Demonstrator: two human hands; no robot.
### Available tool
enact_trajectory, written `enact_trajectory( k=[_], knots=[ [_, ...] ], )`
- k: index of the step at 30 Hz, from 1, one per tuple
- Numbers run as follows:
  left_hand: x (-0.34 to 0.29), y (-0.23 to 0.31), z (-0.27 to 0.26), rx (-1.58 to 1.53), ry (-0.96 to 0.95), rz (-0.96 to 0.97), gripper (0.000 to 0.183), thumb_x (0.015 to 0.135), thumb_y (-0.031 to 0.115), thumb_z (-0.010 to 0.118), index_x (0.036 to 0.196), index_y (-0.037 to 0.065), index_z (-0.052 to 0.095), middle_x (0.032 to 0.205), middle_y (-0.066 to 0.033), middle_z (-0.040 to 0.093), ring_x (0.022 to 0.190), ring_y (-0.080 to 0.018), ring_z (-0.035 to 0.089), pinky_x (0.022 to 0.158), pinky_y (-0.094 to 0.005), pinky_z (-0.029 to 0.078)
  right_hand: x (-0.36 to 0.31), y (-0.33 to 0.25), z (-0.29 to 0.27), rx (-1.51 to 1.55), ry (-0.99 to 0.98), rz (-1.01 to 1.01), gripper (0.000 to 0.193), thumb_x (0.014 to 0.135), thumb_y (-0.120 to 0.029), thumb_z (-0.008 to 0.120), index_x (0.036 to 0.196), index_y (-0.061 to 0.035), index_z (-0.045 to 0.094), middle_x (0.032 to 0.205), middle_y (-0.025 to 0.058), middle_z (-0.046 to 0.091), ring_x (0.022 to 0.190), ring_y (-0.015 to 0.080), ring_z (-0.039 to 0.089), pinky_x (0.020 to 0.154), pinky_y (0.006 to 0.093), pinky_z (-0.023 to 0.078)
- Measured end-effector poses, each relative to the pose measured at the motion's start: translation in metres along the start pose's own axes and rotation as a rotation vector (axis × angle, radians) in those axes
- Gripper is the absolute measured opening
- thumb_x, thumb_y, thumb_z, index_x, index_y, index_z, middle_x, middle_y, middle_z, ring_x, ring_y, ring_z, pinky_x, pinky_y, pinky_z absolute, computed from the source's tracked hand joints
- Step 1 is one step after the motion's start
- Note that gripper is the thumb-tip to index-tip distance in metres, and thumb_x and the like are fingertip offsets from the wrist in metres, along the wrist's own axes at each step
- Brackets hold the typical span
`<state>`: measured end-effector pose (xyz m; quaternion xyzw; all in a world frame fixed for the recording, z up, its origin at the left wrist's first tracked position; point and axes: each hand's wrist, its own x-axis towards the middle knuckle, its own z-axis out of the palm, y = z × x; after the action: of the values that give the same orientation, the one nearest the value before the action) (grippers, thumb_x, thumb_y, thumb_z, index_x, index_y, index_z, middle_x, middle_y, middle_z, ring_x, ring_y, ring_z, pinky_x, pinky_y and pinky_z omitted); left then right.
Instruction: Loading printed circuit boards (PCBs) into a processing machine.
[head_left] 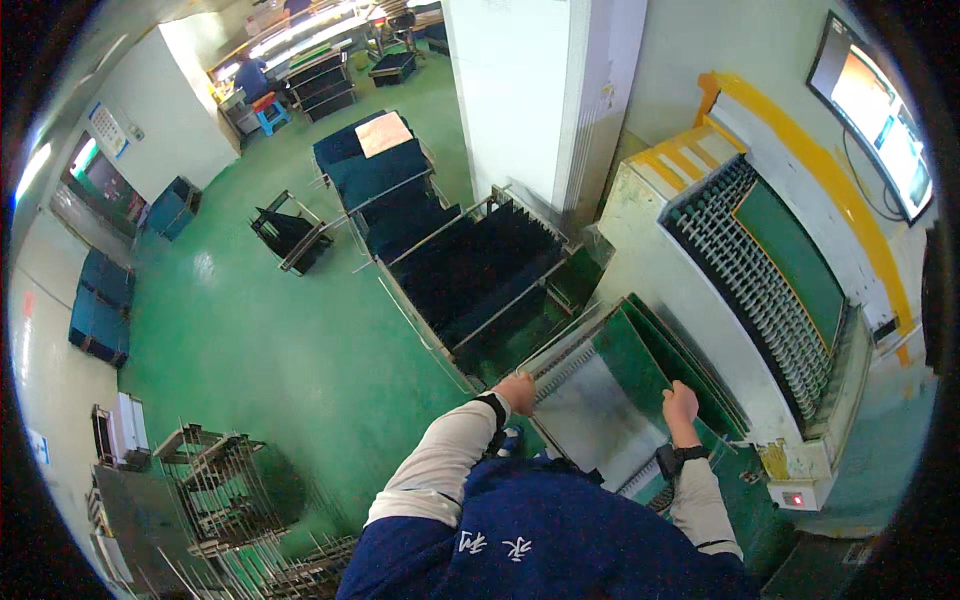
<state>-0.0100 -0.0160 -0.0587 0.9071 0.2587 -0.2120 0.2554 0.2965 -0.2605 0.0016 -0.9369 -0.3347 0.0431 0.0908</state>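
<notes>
Glossy green floor (310, 345), white walls, fisheye bend at the rim. White pillar (515, 110) mid-far; right of it, a pale machine (685, 265) with a sloped bed of rollers (755, 280) and a green board (795, 270) lying on it. Screen (875, 110) on the right wall. Far end: lit benches, a person in blue (250, 78) seated on a blue stool (270, 115).

Work is at near centre-right: a shiny grey-and-green panel (610, 405), tilted, by a slotted rack (568, 370), between the two hands. Left hand (517, 393): fingers curled at the panel's left side by the rack's edge—can't tell whether it grips panel or rack. Right hand (681, 403): clamped on the panel's right edge, thumb up along it. More dark green boards (690, 365) stand just right of the panel, against the machine side.

Edges: machine body boxes in the right, close to the right hand. Dark-filled rack carts (470, 270) sit just beyond the left hand, running far-left. Widest floor stretch is left, between carts and left wall—wire racks (225, 490) occupy the near-left corner.
</notes>
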Motion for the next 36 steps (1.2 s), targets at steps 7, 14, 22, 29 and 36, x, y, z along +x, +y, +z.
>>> enact_trajectory(
  k=[7, 14, 22, 29, 36],
  knots=[
    [-0.002, 0.002, -0.005, 0.042, -0.022, -0.005, 0.073, 0.062, 0.036, 0.080, 0.118, -0.003, 0.054, 0.121, -0.0199, 0.052, 0.113, -0.0355, 0.052, 0.092, -0.0403, 0.048, 0.000, -0.001, -0.045, 0.012, 0.086, -0.073, 0.025, 0.074, -0.023, 0.068, 0.076, -0.0033, 0.053, 0.077, 0.0188, 0.058, 0.077, 0.0415, 0.056, 0.063, 0.0500, 0.042],
    [-0.006, 0.007, -0.022, 0.075, -0.106, 0.049, 0.070, 0.062, 0.037, 0.080, 0.117, 0.000, 0.057, 0.118, -0.0192, 0.054, 0.111, -0.0350, 0.053, 0.091, -0.0402, 0.048, 0.006, 0.003, -0.151, -0.013, 0.311, -0.151, 0.022, 0.073, -0.020, 0.070, 0.083, -0.0052, 0.058, 0.079, 0.0167, 0.060, 0.074, 0.0375, 0.058, 0.063, 0.0471, 0.044],
    [0.023, -0.014, 0.015, 0.184, -0.095, 0.106, 0.077, 0.062, 0.038, 0.081, 0.118, -0.005, 0.053, 0.119, -0.0207, 0.053, 0.107, -0.0362, 0.056, 0.089, -0.0401, 0.048, -0.003, 0.075, -0.213, 1.084, 0.432, 0.207, 0.029, 0.086, -0.022, 0.062, 0.107, -0.0011, 0.059, 0.092, 0.0054, 0.061, 0.080, 0.0193, 0.058, 0.074, 0.0358, 0.047],
    [0.038, -0.030, 0.040, 0.209, -0.050, 0.123, 0.072, 0.064, 0.033, 0.081, 0.115, -0.011, 0.052, 0.116, -0.0247, 0.054, 0.105, -0.0355, 0.058, 0.086, -0.0397, 0.049, -0.020, 0.100, -0.170, 1.896, 0.132, 0.331, 0.022, 0.085, -0.022, 0.065, 0.100, -0.0077, 0.058, 0.085, 0.0042, 0.060, 0.079, 0.0159, 0.055, 0.074, 0.0351, 0.049],
    [0.042, -0.024, 0.032, 0.093, -0.026, 0.133, 0.061, 0.065, 0.028, 0.078, 0.108, -0.009, 0.057, 0.107, -0.0260, 0.059, 0.097, -0.0360, 0.062, 0.082, -0.0393, 0.051, -0.017, 0.074, -0.136, 2.115, 0.339, 0.574, 0.016, 0.085, -0.016, 0.066, 0.084, -0.0046, 0.055, 0.065, 0.0064, 0.052, 0.065, 0.0181, 0.053, 0.064, 0.0317, 0.049]
  ],
)
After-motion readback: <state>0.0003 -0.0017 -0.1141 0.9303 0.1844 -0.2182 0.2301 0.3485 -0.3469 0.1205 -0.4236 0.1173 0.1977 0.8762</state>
